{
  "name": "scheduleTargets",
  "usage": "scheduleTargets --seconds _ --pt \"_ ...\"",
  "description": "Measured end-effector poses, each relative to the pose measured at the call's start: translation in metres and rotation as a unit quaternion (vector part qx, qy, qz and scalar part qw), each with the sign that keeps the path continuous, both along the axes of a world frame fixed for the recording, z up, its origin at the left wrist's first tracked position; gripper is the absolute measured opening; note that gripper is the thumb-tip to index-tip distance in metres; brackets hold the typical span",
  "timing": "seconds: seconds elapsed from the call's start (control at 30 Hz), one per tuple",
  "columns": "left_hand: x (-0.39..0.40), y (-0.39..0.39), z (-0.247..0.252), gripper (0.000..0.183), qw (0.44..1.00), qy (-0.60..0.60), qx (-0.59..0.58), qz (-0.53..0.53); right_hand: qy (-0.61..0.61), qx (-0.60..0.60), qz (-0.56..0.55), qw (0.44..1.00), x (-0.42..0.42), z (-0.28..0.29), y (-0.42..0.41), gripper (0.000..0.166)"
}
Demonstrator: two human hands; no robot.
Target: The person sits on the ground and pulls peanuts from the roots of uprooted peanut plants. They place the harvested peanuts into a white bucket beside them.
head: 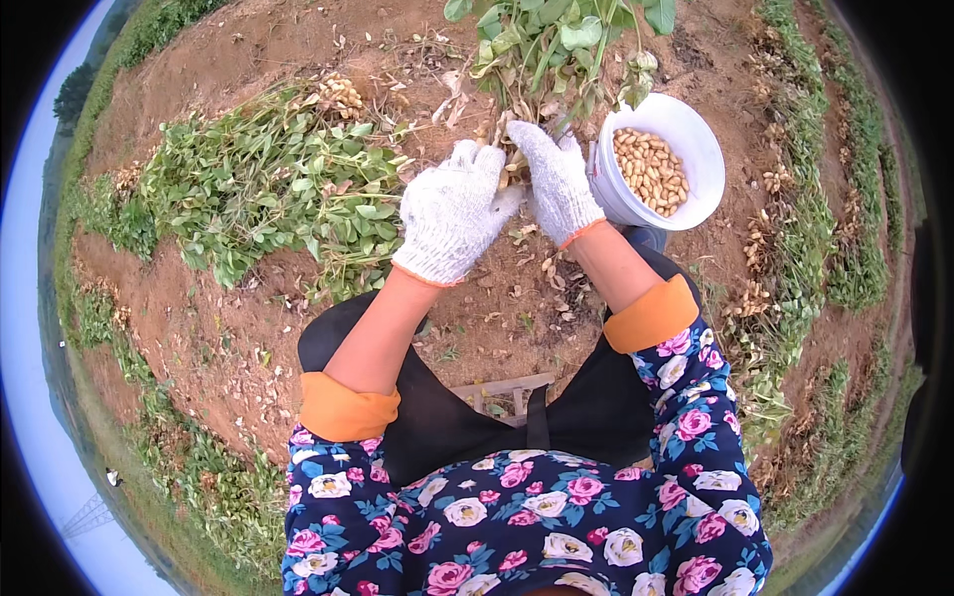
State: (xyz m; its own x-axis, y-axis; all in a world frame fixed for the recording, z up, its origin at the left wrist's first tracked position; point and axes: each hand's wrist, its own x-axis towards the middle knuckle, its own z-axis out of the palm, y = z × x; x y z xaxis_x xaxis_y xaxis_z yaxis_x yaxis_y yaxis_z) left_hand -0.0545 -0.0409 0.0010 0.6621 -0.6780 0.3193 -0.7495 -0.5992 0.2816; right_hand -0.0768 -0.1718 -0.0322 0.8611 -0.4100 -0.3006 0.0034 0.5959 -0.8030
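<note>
Both of my hands wear white knitted gloves with orange cuffs and meet at the root end of an uprooted peanut plant (555, 52). My right hand (555, 179) grips the plant by the base of its stems. Its leafy top points away from me. My left hand (456, 208) is closed at the pods, its fingers curled against the roots. A few tan peanut pods (513, 167) show between the gloves; the rest are hidden by my fingers. Just right of my right hand, a white plastic bucket (704, 167) holds many picked peanuts (650, 171) and leans towards me.
A heap of pulled peanut plants (283, 186) lies on the left, with a cluster of pods (339, 97) at its far end. Rows of plants (801, 246) run along the right. Dry leaves litter the brown soil (492, 328). A wooden frame (510, 389) shows between my legs.
</note>
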Motion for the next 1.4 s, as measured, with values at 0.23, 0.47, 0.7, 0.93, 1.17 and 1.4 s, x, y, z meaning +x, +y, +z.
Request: scheduleTargets --seconds 0.23,0.47,0.7,0.93,1.17,1.4 --pt "0.004 0.004 -0.007 0.021 0.984 0.037 -0.157 -0.074 -0.084 -0.026 0.020 0.996 0.000 0.005 -0.007 0.034" --pt "-0.003 -0.002 -0.003 0.022 0.950 0.067 -0.268 -0.145 -0.047 0.038 0.052 0.997 -0.004 -0.012 -0.021 0.030" --pt "-0.025 0.003 -0.004 0.019 0.731 0.589 -0.218 -0.268 -0.079 -0.021 0.142 0.986 -0.002 -0.003 -0.059 0.042" --pt "-0.020 0.006 -0.125 0.016 0.681 0.722 -0.095 0.083 0.060 0.150 0.017 0.987 -0.024 0.070 -0.085 0.033" --pt "-0.053 -0.033 -0.277 0.034 0.850 0.524 0.048 0.006 -0.015 0.043 -0.014 0.999 -0.070 0.055 -0.129 0.036" --pt "-0.084 -0.087 -0.333 0.026 0.892 0.390 0.228 0.004 0.001 -0.475 -0.144 0.868 -0.138 0.024 -0.220 0.040"
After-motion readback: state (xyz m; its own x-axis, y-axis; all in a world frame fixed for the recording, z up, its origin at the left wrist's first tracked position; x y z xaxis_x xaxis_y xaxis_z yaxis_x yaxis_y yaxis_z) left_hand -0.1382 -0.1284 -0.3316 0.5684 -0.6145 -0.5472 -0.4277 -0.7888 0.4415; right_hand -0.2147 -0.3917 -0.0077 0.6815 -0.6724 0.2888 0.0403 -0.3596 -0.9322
